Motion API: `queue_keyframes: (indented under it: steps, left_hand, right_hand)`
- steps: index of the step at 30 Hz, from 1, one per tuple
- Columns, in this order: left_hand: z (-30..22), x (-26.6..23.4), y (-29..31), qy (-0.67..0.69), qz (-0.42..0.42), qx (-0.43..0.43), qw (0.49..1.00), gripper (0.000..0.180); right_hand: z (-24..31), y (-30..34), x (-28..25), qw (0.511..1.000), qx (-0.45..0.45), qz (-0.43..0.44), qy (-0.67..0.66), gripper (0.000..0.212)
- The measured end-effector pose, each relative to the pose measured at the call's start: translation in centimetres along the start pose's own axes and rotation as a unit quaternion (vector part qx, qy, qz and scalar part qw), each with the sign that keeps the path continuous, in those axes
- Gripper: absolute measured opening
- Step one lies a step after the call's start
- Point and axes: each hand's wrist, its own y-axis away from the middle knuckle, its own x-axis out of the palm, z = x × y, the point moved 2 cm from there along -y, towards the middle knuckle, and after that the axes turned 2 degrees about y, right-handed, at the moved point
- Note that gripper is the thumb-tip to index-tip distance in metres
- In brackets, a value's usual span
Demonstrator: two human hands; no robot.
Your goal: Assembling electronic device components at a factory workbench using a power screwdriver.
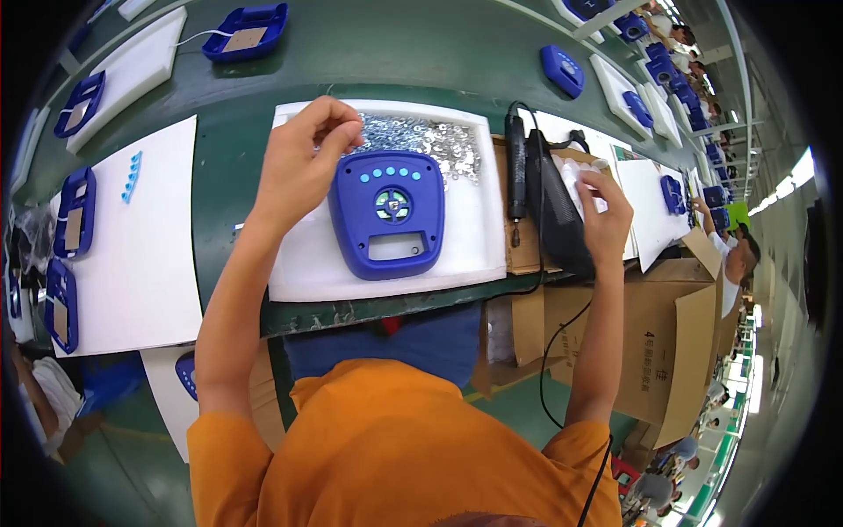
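Note:
A blue plastic housing lies on a white foam tray in front of me. It has a row of light-blue buttons, a round button pad in the middle and a rectangular opening near its front edge. My left hand is above the housing's far left corner, thumb and fingers pinched together; anything between them is too small to make out. Behind the housing lie small silvery screws and washers. To the right, my right hand has its fingers drawn together at some small whitish pieces; what it grips is unclear.
A black electric screwdriver with a cable lies right of the tray, beside a black mesh-like object. Cardboard boxes stand below the bench at right. More blue housings rest at left and on the green bench beyond. Other people work at far right.

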Motion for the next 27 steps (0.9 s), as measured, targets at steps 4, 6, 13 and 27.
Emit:
queue_keyframes:
  steps: [4, 6, 13, 27]
  left_hand:
    - [-0.1, 0.2, 0.1, -0.025, 0.001, 0.015, 1.0, 0.011]
    - [0.3, 0.2, 0.1, -0.025, -0.002, 0.015, 1.0, 0.011]
    - [-0.4, 0.5, 0.4, -0.052, -0.004, 0.04, 0.998, 0.008]
    - [-1.2, 0.7, 0.7, -0.128, 0.032, 0.08, 0.988, 0.007]
  right_hand:
    - [11.5, 2.0, 5.8, 0.98, -0.177, 0.058, -0.072, 0.016]
    - [14.9, 2.8, 8.7, 0.961, -0.265, 0.059, -0.061, 0.017]
    - [17.9, 3.9, 12.3, 0.936, -0.344, 0.074, -0.012, 0.019]
    - [12.6, 1.2, 10.3, 0.99, -0.132, 0.019, -0.055, 0.008]
